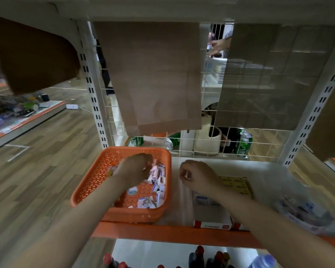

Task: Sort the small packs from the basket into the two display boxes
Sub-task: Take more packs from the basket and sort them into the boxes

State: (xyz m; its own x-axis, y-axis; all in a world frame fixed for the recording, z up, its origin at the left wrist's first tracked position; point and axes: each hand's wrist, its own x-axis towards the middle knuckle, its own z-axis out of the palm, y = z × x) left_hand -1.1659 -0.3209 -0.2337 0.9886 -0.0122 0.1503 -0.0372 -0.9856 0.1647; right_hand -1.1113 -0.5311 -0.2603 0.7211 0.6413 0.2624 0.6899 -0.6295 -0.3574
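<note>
An orange perforated basket stands on the left of the shelf and holds several small white and blue packs. My left hand reaches into the basket, its fingers curled down around a small pack at the far side of the pile. My right hand hovers over the shelf just right of the basket, curled, with a bit of a small white pack showing between its fingers. Under my right forearm are two display boxes: one with a yellow printed flap and one with a red front edge.
A clear plastic tub with packs stands at the right. Green cans sit behind the wire grid at the back. Brown cardboard sheets hang on the grid. Dark bottles stand on the shelf below the orange shelf edge.
</note>
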